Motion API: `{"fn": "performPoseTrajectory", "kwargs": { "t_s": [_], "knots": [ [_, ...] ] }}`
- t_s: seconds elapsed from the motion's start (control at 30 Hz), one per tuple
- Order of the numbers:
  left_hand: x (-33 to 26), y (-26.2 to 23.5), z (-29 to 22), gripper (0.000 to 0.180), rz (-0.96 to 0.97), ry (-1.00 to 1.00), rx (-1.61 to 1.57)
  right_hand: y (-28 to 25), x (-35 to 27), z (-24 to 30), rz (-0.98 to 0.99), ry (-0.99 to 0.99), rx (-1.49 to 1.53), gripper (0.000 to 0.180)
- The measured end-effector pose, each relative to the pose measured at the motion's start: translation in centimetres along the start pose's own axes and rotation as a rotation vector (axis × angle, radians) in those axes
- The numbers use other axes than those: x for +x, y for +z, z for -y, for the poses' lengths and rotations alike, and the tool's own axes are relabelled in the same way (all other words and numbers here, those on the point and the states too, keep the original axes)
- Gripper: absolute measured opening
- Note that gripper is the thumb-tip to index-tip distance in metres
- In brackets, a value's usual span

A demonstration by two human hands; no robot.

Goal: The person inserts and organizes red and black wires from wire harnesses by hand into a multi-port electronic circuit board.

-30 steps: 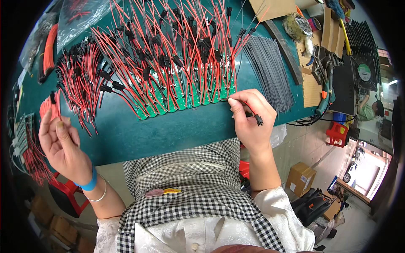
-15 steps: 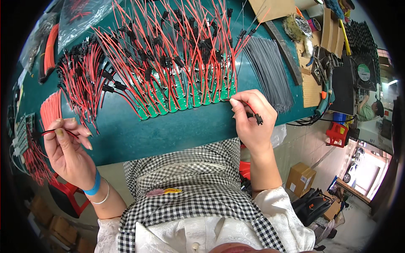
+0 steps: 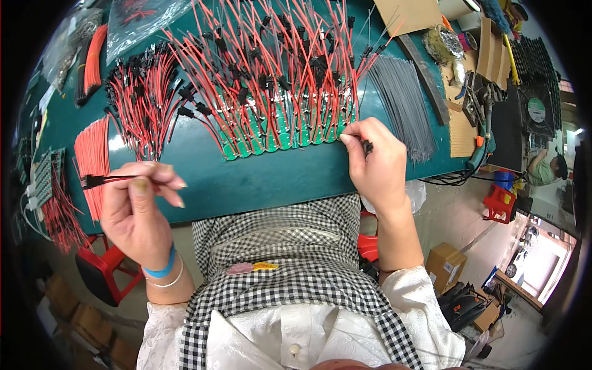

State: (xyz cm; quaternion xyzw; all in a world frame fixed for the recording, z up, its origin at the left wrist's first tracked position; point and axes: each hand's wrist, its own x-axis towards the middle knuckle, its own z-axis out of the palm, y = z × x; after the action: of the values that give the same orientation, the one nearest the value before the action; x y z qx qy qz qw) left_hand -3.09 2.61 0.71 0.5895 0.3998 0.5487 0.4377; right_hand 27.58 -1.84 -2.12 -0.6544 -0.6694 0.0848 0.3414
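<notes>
The left hand (image 3: 137, 213) pinches a red lead (image 3: 111, 179) beside loose red wires (image 3: 91, 161), while the right hand (image 3: 376, 165) grips a small black piece (image 3: 367, 147) at the green board strips (image 3: 283, 132), grey wires (image 3: 401, 102) alongside.

I see a clear plastic bag (image 3: 139, 18) of red wires at the bench's far left, a brown cardboard box (image 3: 445, 266) on the floor lower right, and a round fan label (image 3: 536, 110).

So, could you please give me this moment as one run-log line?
left hand: pinching red-black lead wire | right hand: at green circuit boards, gripping black connector | surface: green mat
</notes>
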Motion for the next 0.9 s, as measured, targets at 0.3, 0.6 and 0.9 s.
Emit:
{"fn": "performPoseTrajectory", "kwargs": {
  "t_s": [0.3,0.6,0.9],
  "knots": [
    [-1.9,3.9,-0.9,0.014,0.442,-0.336,0.019,1.9,-0.3,0.1,-0.102,0.231,0.120,0.026],
    [-2.5,6.3,1.2,0.017,0.605,-0.683,-0.374,1.0,-1.4,2.8,-0.142,0.171,0.187,0.018],
    [-3.1,6.9,0.9,0.018,0.885,-0.859,-0.539,-1.9,-3.2,4.4,0.438,0.324,1.224,0.006]
  ]
}}
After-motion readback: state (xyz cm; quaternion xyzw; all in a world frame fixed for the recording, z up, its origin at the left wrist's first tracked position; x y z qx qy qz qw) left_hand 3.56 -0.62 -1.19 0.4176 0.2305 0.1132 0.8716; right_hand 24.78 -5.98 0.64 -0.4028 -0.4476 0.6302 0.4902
